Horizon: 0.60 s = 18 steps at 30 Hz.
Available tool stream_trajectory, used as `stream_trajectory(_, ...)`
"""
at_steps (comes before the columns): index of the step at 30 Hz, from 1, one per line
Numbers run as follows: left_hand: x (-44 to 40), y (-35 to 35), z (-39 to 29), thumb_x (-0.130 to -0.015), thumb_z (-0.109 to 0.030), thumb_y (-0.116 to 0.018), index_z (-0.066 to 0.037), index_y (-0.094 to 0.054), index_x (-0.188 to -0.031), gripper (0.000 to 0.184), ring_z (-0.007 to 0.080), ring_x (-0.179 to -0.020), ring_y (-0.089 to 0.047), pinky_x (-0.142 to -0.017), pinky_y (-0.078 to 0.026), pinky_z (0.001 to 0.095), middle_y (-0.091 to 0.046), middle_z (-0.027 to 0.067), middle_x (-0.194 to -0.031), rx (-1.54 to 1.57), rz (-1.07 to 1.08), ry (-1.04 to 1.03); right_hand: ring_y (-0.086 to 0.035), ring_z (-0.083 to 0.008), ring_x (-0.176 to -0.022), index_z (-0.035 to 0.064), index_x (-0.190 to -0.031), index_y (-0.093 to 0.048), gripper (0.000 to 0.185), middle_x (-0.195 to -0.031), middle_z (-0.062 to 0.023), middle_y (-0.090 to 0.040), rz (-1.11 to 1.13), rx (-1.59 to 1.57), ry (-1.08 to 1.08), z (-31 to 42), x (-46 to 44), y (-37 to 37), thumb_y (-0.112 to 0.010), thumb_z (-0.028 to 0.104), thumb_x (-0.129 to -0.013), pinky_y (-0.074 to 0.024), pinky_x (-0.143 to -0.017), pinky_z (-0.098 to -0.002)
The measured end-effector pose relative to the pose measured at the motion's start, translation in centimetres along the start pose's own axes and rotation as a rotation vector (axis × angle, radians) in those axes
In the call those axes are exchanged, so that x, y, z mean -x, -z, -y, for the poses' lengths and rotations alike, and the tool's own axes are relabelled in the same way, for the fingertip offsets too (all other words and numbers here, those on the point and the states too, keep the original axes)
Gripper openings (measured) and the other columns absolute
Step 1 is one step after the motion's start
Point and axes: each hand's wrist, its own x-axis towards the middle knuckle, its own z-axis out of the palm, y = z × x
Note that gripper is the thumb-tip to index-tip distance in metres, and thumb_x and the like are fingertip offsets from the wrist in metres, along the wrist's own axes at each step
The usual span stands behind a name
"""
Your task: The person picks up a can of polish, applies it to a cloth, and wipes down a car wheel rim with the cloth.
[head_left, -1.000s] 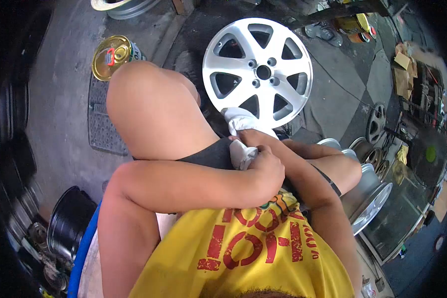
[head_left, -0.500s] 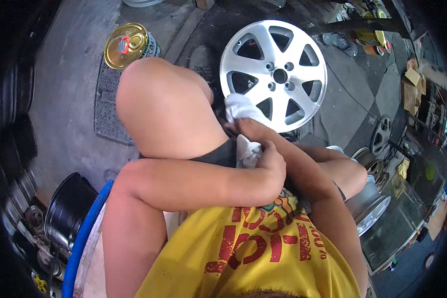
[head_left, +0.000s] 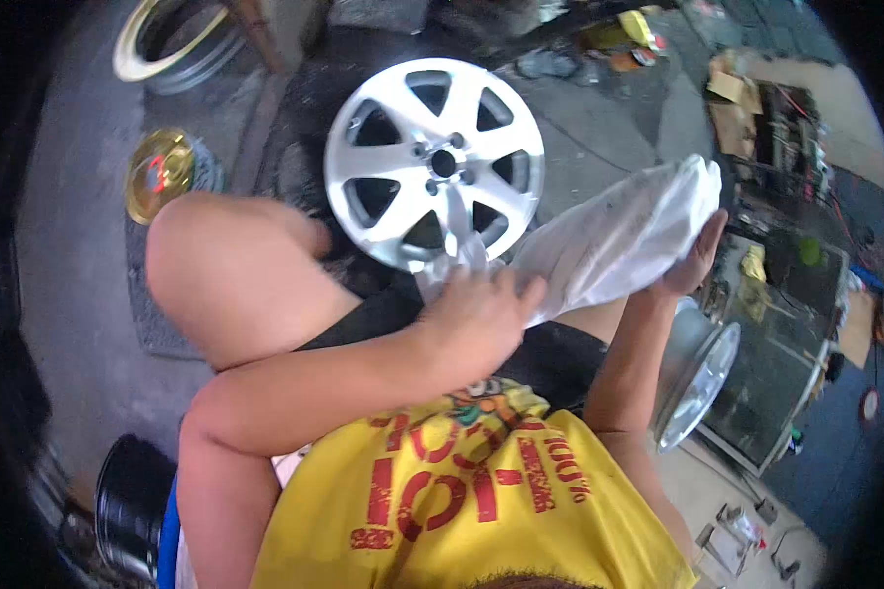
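A white cloth (head_left: 614, 236) is stretched out in front of me, above my thighs. Its near left end is gathered in my left hand (head_left: 471, 319), whose fingers are closed on the fabric. The other end rises to the right, held by my right hand (head_left: 695, 260); some of those fingers are hidden by the cloth. Just beyond the left hand lies a silver alloy wheel rim (head_left: 383, 211), face up with several spokes. The loose tip of the cloth overlaps the rim's near edge.
A can with a gold lid (head_left: 159, 175) stands at the left beside my knee. Another rim (head_left: 147, 49) lies at upper left, a silver one (head_left: 702, 383) at right, and a black one (head_left: 128, 510) at lower left. A glass-topped surface (head_left: 766, 363) is at far right.
My hands have moved apart, the right one far to the right. The cloth, bunched before, is now stretched between them. The view has shifted, so the rim appears further left.
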Motion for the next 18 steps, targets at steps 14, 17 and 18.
stream_trajectory(14,-6.1,4.1,0.7,-0.094,-0.023,-0.064,0.000,-0.063,-0.112,0.029,0.0131,-0.092,-0.059,-0.083,-0.046,0.0296,-0.066,0.0096,-0.098,0.822,-0.043,0.080,-0.054,-0.0347,-0.125,0.0073,-0.145,-0.043,0.078,-0.139,-0.0180,-0.053,-0.716,1.169,0.766,8.6,14.8,3.7,-0.043,0.066,-0.094,-0.0397,-0.108,-0.0540)
stream_trajectory(17,-6.3,5.2,1.2,-0.093,-0.011,-0.064,-0.004,-0.059,-0.110,0.019,0.0085,-0.094,-0.056,-0.084,-0.044,0.0265,-0.061,-0.0002,-0.096,0.982,-0.066,0.009,-0.055,-0.0330,-0.123,0.0030,-0.141,-0.046,0.079,-0.136,-0.0179,-0.055,-0.717,1.122,0.612,12.7,17.1,5.6,-0.055,0.059,-0.085,-0.0404,-0.106,-0.0518)
stream_trajectory(18,-5.9,5.9,0.8,-0.092,-0.011,-0.066,-0.003,-0.057,-0.112,0.024,0.0100,-0.096,-0.057,-0.087,-0.045,0.0272,-0.062,0.0022,-0.099,1.075,-0.084,-0.059,-0.055,-0.0321,-0.123,0.0010,-0.140,-0.047,0.080,-0.135,-0.0178,-0.056,-0.624,1.063,0.450,14.3,17.8,6.0,-0.061,0.054,-0.081,-0.0406,-0.106,-0.0506)
